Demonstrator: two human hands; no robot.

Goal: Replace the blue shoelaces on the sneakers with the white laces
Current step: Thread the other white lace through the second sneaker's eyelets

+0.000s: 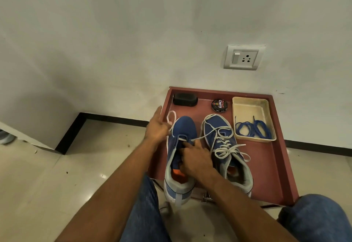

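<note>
Two blue sneakers stand side by side on a reddish-brown tray [274, 165]. The right sneaker [226, 146] is laced in white and tied in a bow. The left sneaker [181, 146] has a white lace [204, 137] through its lowest eyelets only. My left hand [158, 127] pulls one end of that lace up and to the left, where it forms a loop. My right hand [196, 158] presses on the left sneaker's tongue and eyelets. The blue laces [251, 128] lie in a cream plastic tub [251, 108] at the tray's right.
A black shoe brush [184, 99] and a round tin of polish [219, 105] sit at the tray's far edge. The tray stands against a white wall with a socket [243, 57]. My jeans-clad knees frame the tray's near edge. Pale tiled floor spreads to the left.
</note>
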